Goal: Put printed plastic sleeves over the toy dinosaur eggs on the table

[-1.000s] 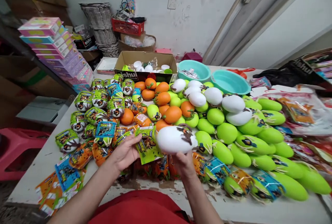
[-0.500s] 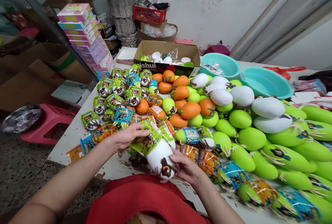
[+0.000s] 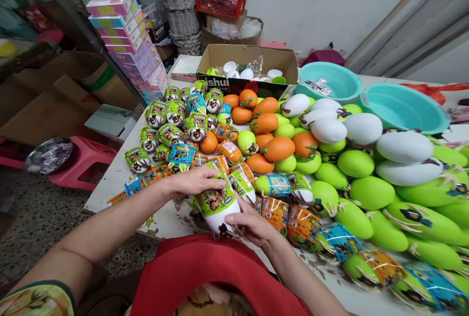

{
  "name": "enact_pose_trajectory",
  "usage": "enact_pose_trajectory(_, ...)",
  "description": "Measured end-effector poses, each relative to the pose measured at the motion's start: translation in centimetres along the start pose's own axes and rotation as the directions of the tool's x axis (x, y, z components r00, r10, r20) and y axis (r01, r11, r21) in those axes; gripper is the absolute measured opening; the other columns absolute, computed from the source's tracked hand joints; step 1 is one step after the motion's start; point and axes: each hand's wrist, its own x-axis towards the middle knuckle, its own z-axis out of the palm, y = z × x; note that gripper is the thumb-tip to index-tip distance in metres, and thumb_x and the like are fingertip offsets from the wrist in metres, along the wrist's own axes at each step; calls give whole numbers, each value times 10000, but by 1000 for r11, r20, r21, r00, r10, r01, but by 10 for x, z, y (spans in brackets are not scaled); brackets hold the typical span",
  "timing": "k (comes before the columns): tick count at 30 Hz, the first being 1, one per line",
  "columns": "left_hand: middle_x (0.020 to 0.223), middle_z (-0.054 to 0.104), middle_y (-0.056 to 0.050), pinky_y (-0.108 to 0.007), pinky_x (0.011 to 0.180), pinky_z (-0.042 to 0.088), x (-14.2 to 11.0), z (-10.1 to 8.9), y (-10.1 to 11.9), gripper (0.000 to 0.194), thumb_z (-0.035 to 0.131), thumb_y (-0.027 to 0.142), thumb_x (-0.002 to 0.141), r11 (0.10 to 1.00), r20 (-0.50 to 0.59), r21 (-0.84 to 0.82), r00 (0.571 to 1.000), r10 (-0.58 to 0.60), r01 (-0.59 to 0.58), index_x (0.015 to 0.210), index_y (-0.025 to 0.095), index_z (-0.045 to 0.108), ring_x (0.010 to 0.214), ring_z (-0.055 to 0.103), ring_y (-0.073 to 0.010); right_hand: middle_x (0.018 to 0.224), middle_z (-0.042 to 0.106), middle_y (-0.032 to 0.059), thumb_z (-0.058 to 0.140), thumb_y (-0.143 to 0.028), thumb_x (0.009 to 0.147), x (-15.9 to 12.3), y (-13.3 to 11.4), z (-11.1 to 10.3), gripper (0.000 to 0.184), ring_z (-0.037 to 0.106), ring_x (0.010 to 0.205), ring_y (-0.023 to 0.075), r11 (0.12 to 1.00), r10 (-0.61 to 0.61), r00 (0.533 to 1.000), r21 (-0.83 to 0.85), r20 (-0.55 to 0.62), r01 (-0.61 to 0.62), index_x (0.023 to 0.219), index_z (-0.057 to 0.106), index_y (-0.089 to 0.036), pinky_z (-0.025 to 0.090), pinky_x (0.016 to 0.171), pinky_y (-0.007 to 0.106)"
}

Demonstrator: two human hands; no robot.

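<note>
A white plastic egg (image 3: 222, 214) stands on end at the table's near edge, a green printed sleeve (image 3: 217, 197) drawn over its upper half. My left hand (image 3: 193, 181) lies curled over the top of the sleeve. My right hand (image 3: 249, 225) grips the egg's lower right side. Around them lie sleeved small eggs (image 3: 172, 120), orange eggs (image 3: 277, 147), white eggs (image 3: 403, 146) and large green eggs (image 3: 371, 192).
A cardboard box (image 3: 252, 57) with white egg halves stands at the back, beside two teal basins (image 3: 403, 107). Stacked pink boxes (image 3: 126, 37) rise at left. A pink stool (image 3: 84, 157) with a foil dish stands on the floor. Flat sleeves (image 3: 333, 240) lie along the front.
The white egg went from lying sideways in my right hand to standing on end near my body, and the green sleeve has slid further down over it. The view swung left.
</note>
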Motion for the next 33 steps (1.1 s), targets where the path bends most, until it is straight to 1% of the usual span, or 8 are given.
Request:
enact_pose_trajectory(2, 883, 670, -40, -318, 778, 473, -6, -2, 2, 331, 588, 474, 815, 982, -125, 163, 986, 112, -91, 883, 164, 682, 832, 590, -190, 1202, 644, 44, 768, -241, 622, 2, 6, 4, 718, 595, 1094, 282, 997, -37, 999, 60, -25, 38, 1284, 491, -288, 452, 935, 429)
enact_pose_trajectory(4, 991, 668, -47, -349, 908, 431, -13, -3, -2, 330, 613, 463, 805, 964, -358, 212, 904, 232, -163, 991, 197, 670, 979, 574, -213, 1177, 657, 44, 770, -266, 619, 1, 11, 6, 703, 613, 1065, 284, 992, -66, 995, 106, -78, 74, 1268, 501, -289, 474, 912, 433)
enact_pose_trajectory(6, 1118, 647, -66, -371, 965, 401, -21, 0, -13, 412, 607, 485, 806, 976, -543, 101, 812, 216, -192, 1113, 212, 631, 1089, 543, -230, 1173, 662, 45, 774, -275, 614, -2, 14, 9, 745, 626, 1045, 281, 984, -93, 986, 139, -138, 112, 1294, 470, -293, 487, 899, 433)
enact_pose_trajectory(7, 1162, 635, -82, -382, 947, 417, -25, 3, -20, 460, 591, 508, 809, 984, -557, -11, 818, 144, -180, 1157, 208, 611, 1104, 542, -243, 1174, 662, 49, 776, -279, 613, -4, 16, 10, 767, 630, 1038, 280, 980, -106, 981, 150, -163, 131, 1309, 452, -292, 492, 894, 432)
enact_pose_trajectory(10, 1208, 628, -127, -397, 857, 473, -35, 18, -43, 563, 603, 535, 789, 933, -317, -358, 945, -83, -39, 1223, 177, 579, 1071, 578, -283, 1187, 658, 69, 785, -294, 610, -9, 23, 16, 820, 635, 1034, 286, 972, -131, 973, 166, -191, 163, 1341, 413, -282, 495, 894, 435)
enact_pose_trajectory(12, 1201, 644, -130, -400, 877, 471, -38, 30, -53, 572, 665, 475, 759, 887, -170, -461, 980, -103, 13, 1232, 164, 583, 1060, 594, -290, 1207, 647, 80, 797, -305, 607, -11, 27, 20, 836, 626, 1056, 293, 975, -132, 976, 155, -173, 160, 1346, 407, -276, 484, 913, 442)
enact_pose_trajectory(19, 1224, 644, -92, -423, 964, 438, -32, 41, -55, 635, 732, 309, 716, 886, -18, -463, 1000, 23, -28, 1305, 180, 533, 1110, 581, -287, 1242, 625, 112, 760, -513, 662, -18, 20, 18, 717, 574, 1147, 305, 982, -187, 965, -36, -182, 184, 1274, 507, -239, 434, 974, 469)
enact_pose_trajectory(33, 1209, 649, -58, -391, 1019, 386, -59, 46, -86, 670, 762, 336, 675, 916, -6, -402, 1000, -18, 14, 1293, 192, 548, 1163, 541, -281, 1111, 696, 104, 786, -555, 580, -19, 43, 12, 675, 620, 1031, 313, 913, -118, 962, -408, -246, 8, 1116, 601, -189, 457, 934, 460)
